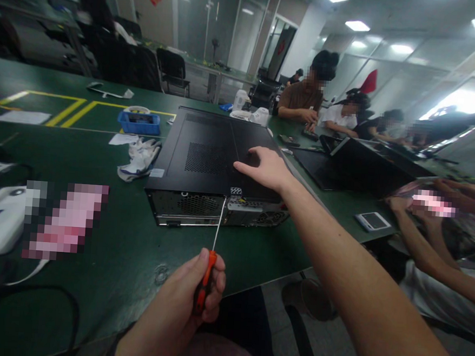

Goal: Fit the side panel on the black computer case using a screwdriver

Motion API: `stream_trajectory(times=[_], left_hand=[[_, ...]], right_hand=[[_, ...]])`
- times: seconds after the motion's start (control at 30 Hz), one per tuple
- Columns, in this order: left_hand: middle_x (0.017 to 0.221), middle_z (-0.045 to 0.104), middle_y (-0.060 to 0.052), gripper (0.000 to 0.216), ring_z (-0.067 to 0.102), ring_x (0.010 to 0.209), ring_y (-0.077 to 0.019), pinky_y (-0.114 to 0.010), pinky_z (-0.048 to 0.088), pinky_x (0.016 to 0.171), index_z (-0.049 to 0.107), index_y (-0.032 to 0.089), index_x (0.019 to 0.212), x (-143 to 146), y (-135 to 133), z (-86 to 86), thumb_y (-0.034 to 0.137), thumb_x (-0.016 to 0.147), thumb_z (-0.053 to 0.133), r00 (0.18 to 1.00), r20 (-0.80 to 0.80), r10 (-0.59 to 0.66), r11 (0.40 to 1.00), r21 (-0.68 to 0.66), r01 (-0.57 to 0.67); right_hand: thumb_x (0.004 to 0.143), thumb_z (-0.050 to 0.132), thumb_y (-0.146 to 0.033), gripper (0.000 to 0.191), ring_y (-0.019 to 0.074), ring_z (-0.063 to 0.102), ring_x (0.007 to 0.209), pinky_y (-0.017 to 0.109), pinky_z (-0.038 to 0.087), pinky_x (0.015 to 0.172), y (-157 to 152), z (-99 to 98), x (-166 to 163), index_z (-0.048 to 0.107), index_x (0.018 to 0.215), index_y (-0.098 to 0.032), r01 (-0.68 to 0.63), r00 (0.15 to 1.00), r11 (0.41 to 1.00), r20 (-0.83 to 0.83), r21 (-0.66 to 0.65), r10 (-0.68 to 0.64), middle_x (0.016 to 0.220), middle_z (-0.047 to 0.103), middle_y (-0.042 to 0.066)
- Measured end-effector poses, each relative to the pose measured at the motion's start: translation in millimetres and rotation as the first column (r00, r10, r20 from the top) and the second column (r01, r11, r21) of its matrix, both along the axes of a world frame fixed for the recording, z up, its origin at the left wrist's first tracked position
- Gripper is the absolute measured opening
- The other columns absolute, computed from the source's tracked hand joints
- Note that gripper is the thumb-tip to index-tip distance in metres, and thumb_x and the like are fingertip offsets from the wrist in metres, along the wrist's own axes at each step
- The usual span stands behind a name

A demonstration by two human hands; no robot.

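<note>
A black computer case point(214, 133) lies on its side on the green table, its back panel facing me. My left hand point(207, 287) is closed around the red and black handle of a screwdriver point(209, 273). Its long metal shaft points up and away, with the tip at the upper edge of the back panel; whether it sits in a screw is too small to tell. My right hand point(264, 169) rests on the case's top face, thumb and fingers apart, holding nothing.
Left of the case are white work gloves point(139, 157) and a blue tray point(139, 122) with a tape roll on it. A white device point(0, 221) with a cable lies at the left. To the right are a phone-like device point(373, 221), another open case point(376, 166) and co-workers' arms.
</note>
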State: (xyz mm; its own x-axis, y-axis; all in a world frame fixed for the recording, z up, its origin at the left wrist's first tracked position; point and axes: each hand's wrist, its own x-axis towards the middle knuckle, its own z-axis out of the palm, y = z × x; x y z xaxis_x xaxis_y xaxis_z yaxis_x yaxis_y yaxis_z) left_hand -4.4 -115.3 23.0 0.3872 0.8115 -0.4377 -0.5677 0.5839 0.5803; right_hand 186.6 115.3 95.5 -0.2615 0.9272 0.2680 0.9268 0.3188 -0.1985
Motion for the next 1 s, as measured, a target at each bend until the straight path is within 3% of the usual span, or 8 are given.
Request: stream_trajectory(times=[0.1,0.27,0.43,0.6,0.77,0.9,1.0], left_hand=[[0.068,0.046,0.005,0.032,0.03,0.049,-0.0045,-0.02,0.024,0.047,0.061,0.018,0.095,-0.4,0.5,0.5,0.05,0.095,0.056,0.999,0.027,0.019,1.0,-0.012,-0.019],[0.063,0.043,0.005,0.034,0.029,0.051,-0.0046,-0.02,0.024,0.048,0.054,0.017,0.077,-2.7,-0.8,1.9,0.045,0.095,0.058,0.999,0.021,-0.034,0.999,0.015,0.034],[0.077,0.053,0.002,0.031,0.039,0.057,-0.0059,-0.02,0.028,0.05,0.06,0.017,0.09,-2.7,-0.2,1.1,0.047,0.097,0.054,1.0,-0.003,0.006,1.0,0.0,-0.006],[0.07,0.047,0.005,0.03,0.03,0.051,-0.0045,-0.02,0.023,0.048,0.06,0.019,0.093,-2.1,1.3,1.5,0.048,0.097,0.053,1.0,0.009,0.024,1.0,0.0,-0.024],[0.06,0.038,0.007,0.035,0.028,0.051,-0.0056,-0.02,0.026,0.049,0.053,0.018,0.078,-2.5,0.4,1.8,0.048,0.096,0.057,0.998,-0.019,-0.051,0.998,0.045,0.052],[0.072,0.051,0.003,0.033,0.035,0.055,-0.0057,-0.02,0.028,0.048,0.058,0.017,0.086,-2.4,0.0,0.0,0.048,0.097,0.055,1.0,-0.02,0.001,1.0,0.017,-0.001],[0.07,0.05,0.004,0.034,0.035,0.053,-0.0057,-0.02,0.027,0.046,0.06,0.017,0.091,-1.7,0.3,-0.9,0.05,0.097,0.052,1.0,-0.008,0.002,1.0,0.002,-0.002]], right_hand=[[0.078,0.056,-0.081,0.08,0.0372,0.057,0.126,0.054,0.045,0.109,0.3,0.0,-0.2,0.065,0.13,-0.019,-0.004,1.0,1.0,0.005,0.005,0.004,0.137,0.064,0.014],[0.078,0.056,-0.081,0.079,0.0377,0.057,0.126,0.056,0.045,0.108,-0.1,0.4,-0.5,0.065,0.129,-0.021,-0.002,1.0,1.0,0.002,0.002,0.002,0.137,0.064,0.013],[0.078,0.057,-0.081,0.078,0.0377,0.057,0.126,0.056,0.044,0.108,-0.4,0.1,-0.6,0.065,0.129,-0.021,-0.005,1.0,1.0,-0.006,0.008,0.005,0.137,0.064,0.013],[0.079,0.058,-0.08,0.078,0.0376,0.057,0.126,0.056,0.044,0.108,-0.9,0.6,-0.8,0.065,0.129,-0.021,0.0,1.0,1.0,-0.008,0.005,0.0,0.137,0.064,0.014],[0.079,0.057,-0.08,0.078,0.0367,0.059,0.125,0.054,0.046,0.107,-0.3,0.3,-1.0,0.065,0.128,-0.02,-0.004,1.0,1.0,-0.003,0.004,0.004,0.136,0.065,0.013],[0.078,0.057,-0.08,0.079,0.0372,0.059,0.124,0.054,0.046,0.107,-0.1,0.1,-0.8,0.065,0.128,-0.019,-0.004,1.0,1.0,-0.003,0.007,0.004,0.135,0.065,0.014],[0.078,0.057,-0.08,0.079,0.0375,0.058,0.125,0.055,0.045,0.108,-0.9,0.6,-0.8,0.065,0.129,-0.02,0.003,1.0,1.0,-0.005,-0.001,-0.003,0.136,0.065,0.014]])
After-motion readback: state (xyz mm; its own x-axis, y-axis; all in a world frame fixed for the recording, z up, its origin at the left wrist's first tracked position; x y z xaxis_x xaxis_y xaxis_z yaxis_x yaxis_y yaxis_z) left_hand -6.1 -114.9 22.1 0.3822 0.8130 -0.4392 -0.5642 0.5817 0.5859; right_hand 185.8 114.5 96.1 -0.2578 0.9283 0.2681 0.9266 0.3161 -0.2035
